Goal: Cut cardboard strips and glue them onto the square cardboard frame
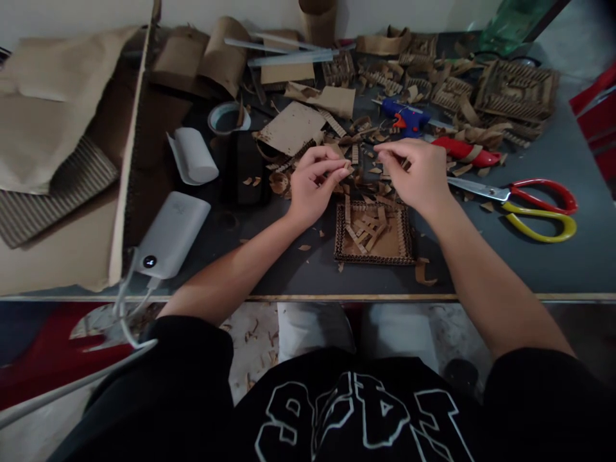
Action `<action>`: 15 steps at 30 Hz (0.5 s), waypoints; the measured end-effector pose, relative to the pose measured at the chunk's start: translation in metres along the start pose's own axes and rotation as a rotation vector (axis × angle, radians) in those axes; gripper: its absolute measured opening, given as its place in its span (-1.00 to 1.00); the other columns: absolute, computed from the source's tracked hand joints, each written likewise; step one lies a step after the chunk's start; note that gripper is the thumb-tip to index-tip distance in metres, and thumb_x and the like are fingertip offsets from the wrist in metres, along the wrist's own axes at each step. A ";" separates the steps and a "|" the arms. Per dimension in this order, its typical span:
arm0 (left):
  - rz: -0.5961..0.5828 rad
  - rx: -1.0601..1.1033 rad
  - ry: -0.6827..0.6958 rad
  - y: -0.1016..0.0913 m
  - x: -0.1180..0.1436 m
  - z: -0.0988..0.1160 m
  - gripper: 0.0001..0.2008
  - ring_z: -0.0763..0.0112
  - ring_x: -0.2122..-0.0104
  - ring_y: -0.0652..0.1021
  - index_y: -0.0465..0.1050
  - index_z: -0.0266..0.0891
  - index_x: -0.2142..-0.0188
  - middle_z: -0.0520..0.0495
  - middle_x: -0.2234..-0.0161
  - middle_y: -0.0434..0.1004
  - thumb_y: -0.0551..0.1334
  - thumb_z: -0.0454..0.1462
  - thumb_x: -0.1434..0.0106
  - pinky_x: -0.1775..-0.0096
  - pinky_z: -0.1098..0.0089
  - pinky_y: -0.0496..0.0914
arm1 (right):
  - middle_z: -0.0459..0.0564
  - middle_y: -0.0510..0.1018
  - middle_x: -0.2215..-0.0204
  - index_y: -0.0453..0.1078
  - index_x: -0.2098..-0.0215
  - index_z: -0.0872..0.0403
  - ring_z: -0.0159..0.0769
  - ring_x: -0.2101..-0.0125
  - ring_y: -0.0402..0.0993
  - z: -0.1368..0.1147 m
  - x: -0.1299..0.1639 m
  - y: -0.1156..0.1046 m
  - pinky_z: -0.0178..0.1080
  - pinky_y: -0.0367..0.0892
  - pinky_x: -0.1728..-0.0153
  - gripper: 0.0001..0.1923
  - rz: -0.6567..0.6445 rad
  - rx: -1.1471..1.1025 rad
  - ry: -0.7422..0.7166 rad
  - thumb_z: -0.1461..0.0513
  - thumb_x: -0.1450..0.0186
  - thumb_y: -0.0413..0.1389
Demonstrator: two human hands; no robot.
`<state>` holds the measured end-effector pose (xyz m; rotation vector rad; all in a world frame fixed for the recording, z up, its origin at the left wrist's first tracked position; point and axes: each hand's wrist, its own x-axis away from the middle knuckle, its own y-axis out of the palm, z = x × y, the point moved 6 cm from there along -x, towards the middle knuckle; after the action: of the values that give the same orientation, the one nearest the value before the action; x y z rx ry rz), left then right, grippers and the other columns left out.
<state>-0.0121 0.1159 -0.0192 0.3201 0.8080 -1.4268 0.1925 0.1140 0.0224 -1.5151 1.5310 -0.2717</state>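
Observation:
My left hand point(315, 183) is closed in a pinch on a small bit of cardboard point(347, 166). To its right, my right hand point(416, 172) is also pinched closed; whatever its fingertips hold is too small to make out. Below and between the hands lies a shallow square cardboard tray point(374, 260) with ridged corrugated walls. Several thin cardboard strips point(369, 230) lie crisscrossed inside it. Torn cardboard scraps point(366, 131) are scattered just beyond my fingers, and a flat cardboard piece point(294, 127) rests behind my left hand.
Scissors point(505, 194) with red and yellow handles lie at right. Behind my right hand are a blue glue gun point(405, 115) and a red-handled tool point(466, 151). A white power bank point(176, 234), tape roll point(228, 118) and large cardboard sheets point(62, 115) occupy the left.

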 end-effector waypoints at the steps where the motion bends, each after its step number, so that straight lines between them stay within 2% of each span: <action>1: -0.006 -0.006 0.004 0.000 0.000 0.000 -0.59 0.43 0.23 0.59 0.69 -0.11 0.20 -0.06 0.21 0.59 0.27 0.12 -0.33 0.16 0.35 0.51 | 0.08 0.72 0.15 0.64 0.06 -0.05 -0.01 0.15 0.65 -0.003 0.001 0.001 -0.01 0.54 0.10 -0.63 -0.008 -0.008 -0.007 0.00 -0.46 0.05; 4: -0.011 0.010 0.006 0.000 0.000 -0.001 -0.59 0.41 0.20 0.59 0.69 -0.10 0.18 -0.05 0.19 0.59 0.27 0.13 -0.32 0.18 0.37 0.51 | 0.06 0.71 0.11 0.63 0.01 -0.10 0.01 0.07 0.63 -0.011 0.003 0.002 0.02 0.53 0.02 -0.63 -0.015 -0.058 -0.025 0.00 -0.47 0.02; 8: -0.028 0.011 0.007 0.000 0.001 0.002 -0.61 0.44 0.21 0.59 0.69 -0.11 0.18 -0.05 0.20 0.59 0.28 0.11 -0.33 0.24 0.41 0.48 | 0.00 0.71 0.15 0.57 -0.06 -0.13 -0.04 0.12 0.65 -0.019 0.008 0.002 0.01 0.56 0.04 -0.67 0.021 -0.197 0.000 0.01 -0.44 0.10; 11: -0.044 0.016 0.018 0.000 0.001 0.005 -0.62 0.43 0.22 0.59 0.69 -0.12 0.18 -0.06 0.19 0.59 0.29 0.09 -0.33 0.24 0.41 0.48 | -0.07 0.71 0.26 0.53 -0.05 -0.10 -0.14 0.26 0.67 -0.017 0.011 0.005 -0.05 0.60 0.15 -0.68 0.028 -0.322 0.045 0.02 -0.38 0.20; 15: -0.073 0.015 0.009 0.001 0.000 0.005 -0.59 0.41 0.21 0.60 0.68 -0.12 0.18 -0.07 0.20 0.59 0.28 0.11 -0.33 0.19 0.37 0.50 | -0.07 0.68 0.35 0.53 0.11 -0.05 -0.21 0.38 0.64 -0.011 0.013 0.014 -0.15 0.61 0.37 -0.75 -0.019 -0.419 0.125 0.02 -0.34 0.25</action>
<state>-0.0096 0.1128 -0.0165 0.3112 0.8235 -1.5007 0.1781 0.1010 0.0124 -1.8664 1.7497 -0.0559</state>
